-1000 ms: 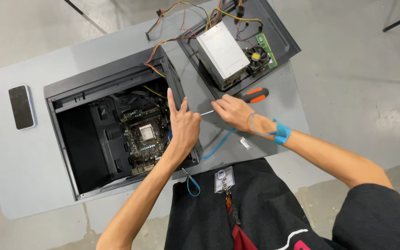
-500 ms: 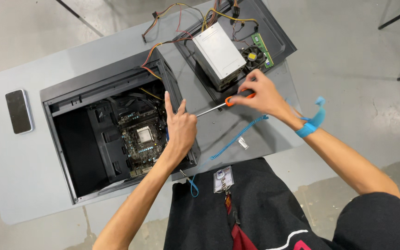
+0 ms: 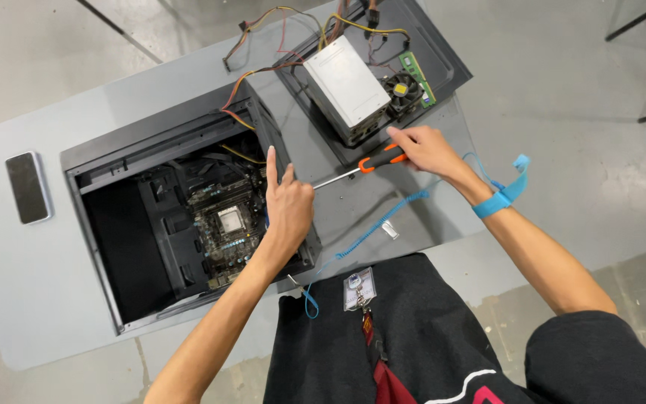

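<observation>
— what's in your right hand (image 3: pixel 426 150)?

— a screwdriver (image 3: pixel 360 166). my fingers are wrapped around its orange and black handle. the thin metal part points to 8 o'clock, toward my left hand (image 3: pixel 287 206).

— where is the screwdriver?

— it's over the grey table (image 3: pixel 24 299), just at 3 o'clock from the open case (image 3: pixel 188 217), and right at 6 o'clock from the silver power box (image 3: pixel 347 88).

— and your left hand?

— it holds nothing. it rests on the right edge of the case, with one finger pointing straight to 12 o'clock. the tip of the screwdriver is very near it. i can't tell if they touch.

— what's inside the case?

— a green board (image 3: pixel 222 224) with a little square chip in the middle.

— anything on your arm?

— a blue strap (image 3: pixel 499 198) on my right wrist. its curly blue cord (image 3: pixel 379 224) runs down to 7 o'clock.

— what else is there?

— a phone (image 3: pixel 27 187) lies flat at 9 o'clock, well apart from the case. a small fan (image 3: pixel 401 88) sits just beside the power box, on a black panel (image 3: pixel 450 63).
</observation>
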